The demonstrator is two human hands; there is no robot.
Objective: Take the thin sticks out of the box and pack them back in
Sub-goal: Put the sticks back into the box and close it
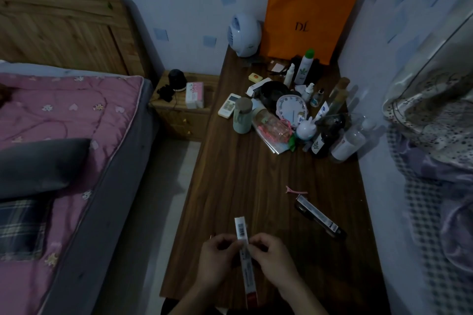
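Note:
A long narrow white box (245,250) with a barcode near its far end is held over the near edge of the dark wooden table (243,181). My left hand (217,256) grips it from the left and my right hand (268,254) pinches it from the right, both around its middle. Its far flap looks open. No sticks are visible outside it. A second slim dark box (318,216) with a white label lies flat on the table to the right, apart from my hands.
A pink hair clip (295,190) lies just beyond the dark box. Several bottles, a cup (242,115), a remote (228,105) and an orange bag (307,18) crowd the table's far end. A bed (64,135) stands left, and hanging cloth (435,161) lies right.

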